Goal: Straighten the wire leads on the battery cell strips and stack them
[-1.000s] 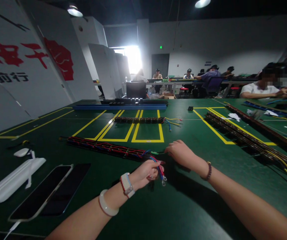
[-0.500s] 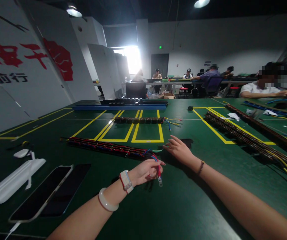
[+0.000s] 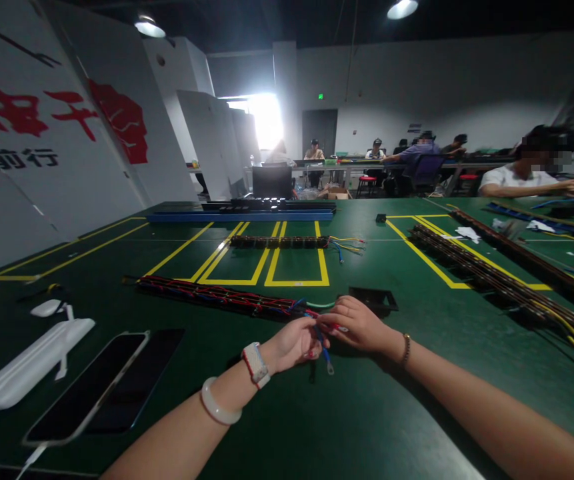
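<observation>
A long wiring harness (image 3: 217,297) with red and blue wires lies on the green table in front of me. At its right end, several wires with metal ring terminals run into my hands. My left hand (image 3: 294,345) is closed on these wires; a blue wire (image 3: 326,353) hangs below its fingertips with its ring terminal pointing down. My right hand (image 3: 361,323) meets the left one and pinches a red wire (image 3: 335,327) whose terminal shows beside the fingers. Behind the right hand lies a black rectangular frame (image 3: 389,300), with a green wire (image 3: 321,305) leading towards it.
Two phones (image 3: 89,387) and a white case-like object (image 3: 31,367) lie at left. A shorter harness (image 3: 279,241) sits farther back, before blue and black rails (image 3: 241,215). Long brown bundles (image 3: 491,280) stretch along the right. A co-worker (image 3: 521,180) sits at the far right.
My right hand has come down and left to the wires and now pinches the red one. The blue wire now hangs below my left hand, and the black frame shows more fully.
</observation>
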Available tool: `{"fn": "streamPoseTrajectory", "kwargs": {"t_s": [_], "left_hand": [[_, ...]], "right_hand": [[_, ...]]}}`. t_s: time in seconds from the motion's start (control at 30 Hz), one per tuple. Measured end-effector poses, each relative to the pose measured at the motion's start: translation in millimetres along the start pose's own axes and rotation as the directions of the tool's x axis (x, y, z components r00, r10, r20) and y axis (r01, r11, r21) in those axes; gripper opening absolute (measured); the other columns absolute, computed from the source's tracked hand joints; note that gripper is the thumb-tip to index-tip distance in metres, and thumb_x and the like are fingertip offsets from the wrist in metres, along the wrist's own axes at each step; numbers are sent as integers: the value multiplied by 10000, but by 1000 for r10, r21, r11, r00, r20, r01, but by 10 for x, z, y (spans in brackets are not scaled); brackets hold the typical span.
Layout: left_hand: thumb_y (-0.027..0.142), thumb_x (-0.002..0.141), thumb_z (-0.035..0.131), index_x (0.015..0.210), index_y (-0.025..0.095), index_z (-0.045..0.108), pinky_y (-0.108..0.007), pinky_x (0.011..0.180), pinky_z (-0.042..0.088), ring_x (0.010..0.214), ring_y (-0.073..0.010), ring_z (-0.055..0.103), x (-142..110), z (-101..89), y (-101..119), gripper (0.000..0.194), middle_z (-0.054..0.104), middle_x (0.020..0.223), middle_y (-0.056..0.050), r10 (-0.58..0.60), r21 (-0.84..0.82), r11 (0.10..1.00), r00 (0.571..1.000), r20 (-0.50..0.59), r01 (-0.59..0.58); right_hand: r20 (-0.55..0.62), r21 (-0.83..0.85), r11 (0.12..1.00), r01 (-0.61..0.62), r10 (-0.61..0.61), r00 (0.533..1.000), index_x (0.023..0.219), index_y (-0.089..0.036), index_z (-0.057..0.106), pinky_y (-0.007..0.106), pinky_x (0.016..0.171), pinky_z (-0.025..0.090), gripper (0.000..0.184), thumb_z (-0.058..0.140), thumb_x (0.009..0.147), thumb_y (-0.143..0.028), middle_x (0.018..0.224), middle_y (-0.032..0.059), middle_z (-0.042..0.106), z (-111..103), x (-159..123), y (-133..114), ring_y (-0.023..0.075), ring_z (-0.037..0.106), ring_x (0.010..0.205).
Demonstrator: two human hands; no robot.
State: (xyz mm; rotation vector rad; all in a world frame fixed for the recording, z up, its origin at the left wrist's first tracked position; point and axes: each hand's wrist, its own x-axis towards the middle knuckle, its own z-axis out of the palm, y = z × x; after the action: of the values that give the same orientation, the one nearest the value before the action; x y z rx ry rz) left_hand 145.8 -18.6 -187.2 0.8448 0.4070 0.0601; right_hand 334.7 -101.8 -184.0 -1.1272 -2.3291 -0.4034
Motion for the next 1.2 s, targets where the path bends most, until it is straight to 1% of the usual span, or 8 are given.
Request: {"fn": "streamPoseTrajectory", "kwargs": {"t_s": [0.23, 0.43, 0.57, 0.73, 0.9, 0.97, 1.07, 1.2], "left_hand": [[234, 922, 352, 890, 81, 505, -161, 439, 286, 469, -49, 468, 20, -7, -38, 218, 579, 744, -71, 43, 118, 992, 997, -62, -36], [230, 901, 398, 891, 88, 529, -167, 443, 253, 446, -31, 419, 11, 21, -29, 194, 563, 708, -44, 26, 198, 980, 997, -79, -9], [327, 903, 399, 868, 93, 548, -175, 452, 235, 460, -39, 405, 14, -3, -42, 279, 545, 682, -33, 10, 197, 980, 994, -109, 12], [297, 910, 388, 828, 97, 533, -175, 475, 263, 480, -46, 418, 17, 12, -44, 261, 548, 681, -37, 6, 159, 987, 986, -165, 21], [258, 927, 353, 863, 75, 550, -170, 450, 268, 458, -48, 448, 10, 48, -28, 276, 557, 687, -48, 5, 140, 990, 986, -169, 19], [238, 923, 359, 910, 64, 556, -167, 468, 306, 481, -52, 478, 8, 42, -28, 263, 582, 720, -67, 16, 141, 990, 989, -146, 5], [247, 903, 433, 944, 69, 545, -170, 520, 371, 526, -54, 520, -2, 30, -23, 215, 625, 798, -97, 48, 176, 984, 990, -134, -24], [334, 885, 483, 969, 81, 522, -174, 453, 334, 492, -63, 519, -45, 46, 19, 270, 636, 794, -101, 86, 352, 936, 980, -181, -18]], "right_hand": [[-32, 114, 962, -247, 252, 967, 892, -131, 559, 260, 725, 397, 289, 319, 968, -272, 825, 68, 594, 57, 140, 16, 133, 508, 763], [229, -78, 846, -527, 530, 817, 930, -140, 538, 239, 587, 364, 393, 242, 982, -393, 789, 66, 614, -106, 721, -68, 134, 535, 636], [350, -321, 828, -460, 555, 755, 1023, -142, 577, 280, 599, 414, 384, 260, 969, -353, 811, 112, 640, -120, 1171, -127, 206, 615, 690], [431, -393, 837, -381, 533, 728, 979, -108, 623, 331, 655, 466, 261, 387, 876, -148, 853, 156, 648, 62, 1448, -142, 259, 643, 808], [402, -329, 846, -419, 527, 749, 1047, -126, 595, 304, 646, 449, 348, 312, 959, -309, 828, 136, 648, 23, 1316, -104, 228, 637, 757], [348, -141, 854, -502, 517, 782, 1057, -145, 582, 269, 639, 432, 458, 262, 969, -461, 815, 103, 646, -72, 1145, -75, 187, 619, 729], [200, 202, 805, -558, 524, 828, 1100, -174, 567, 244, 691, 434, 497, 186, 983, -471, 913, 65, 640, -158, 790, -9, 142, 594, 794], [5, 57, 856, -514, 515, 857, 1118, -155, 582, 310, 850, 413, 385, 318, 970, -391, 1047, 96, 606, -68, 320, 78, 171, 546, 961]]}}
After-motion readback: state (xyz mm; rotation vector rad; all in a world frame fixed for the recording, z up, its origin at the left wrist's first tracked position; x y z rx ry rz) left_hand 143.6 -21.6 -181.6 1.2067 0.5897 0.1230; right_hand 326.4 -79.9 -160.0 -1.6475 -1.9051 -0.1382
